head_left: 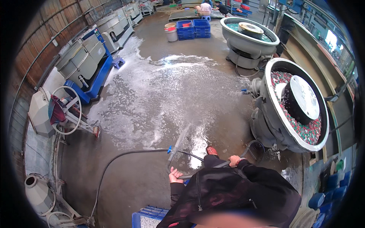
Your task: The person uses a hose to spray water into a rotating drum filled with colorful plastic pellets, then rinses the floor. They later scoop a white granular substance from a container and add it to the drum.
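Note:
A grey hose (186, 177) runs across the front of my body, and both hands are on it. My left hand (175, 175) is closed round it close to the bend where it turns forward. Further back along it, my right hand (234, 161) grips the hose at my right side. Beyond the bend, a straight grey pipe (173, 155) with a blue valve handle (169, 149) points ahead and low. Water (184, 134) streams from its end onto the wet floor (178, 91), which carries white foam. My red shoe (211, 151) shows beside the stream.
Two round vibratory tumblers (262, 114) stand at the right, the nearer filled with coloured media. Grey machines (81, 60) line the left wall. A blue stool (118, 62), blue crates (201, 28) and buckets (171, 35) sit further off. A dark hose (110, 167) crosses the floor. People work far back.

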